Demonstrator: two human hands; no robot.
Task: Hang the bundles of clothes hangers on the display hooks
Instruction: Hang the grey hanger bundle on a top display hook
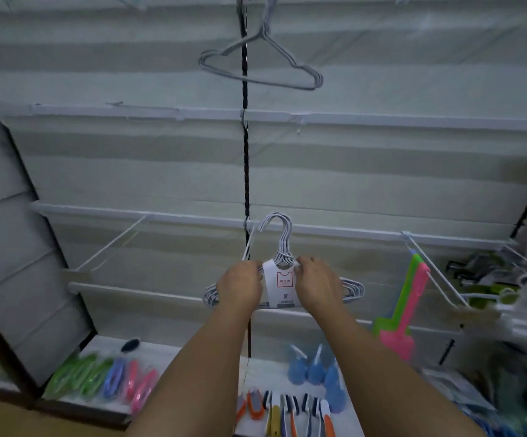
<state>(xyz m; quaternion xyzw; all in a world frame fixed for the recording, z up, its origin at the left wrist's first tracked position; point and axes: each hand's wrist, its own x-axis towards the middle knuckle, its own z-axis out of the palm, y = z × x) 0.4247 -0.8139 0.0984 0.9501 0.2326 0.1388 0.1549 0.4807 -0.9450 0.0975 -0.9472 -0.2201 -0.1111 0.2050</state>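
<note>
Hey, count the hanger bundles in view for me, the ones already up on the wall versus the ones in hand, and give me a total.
Grey hanger bundle hanging up on the display wall: 1
White hanger bundle with a paper label, held by the left hand and right hand: 1
Total: 2

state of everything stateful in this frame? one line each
White wire hanger bundle with paper label: held in both hands, hooks up, not visibly on a hook.
Left hand: grips bundle's left shoulder.
Right hand: grips bundle's right shoulder.
Grey wire hanger bundle: hanging above, tilted.
Pink and green plastic swatters: hanging from a hook.
</note>
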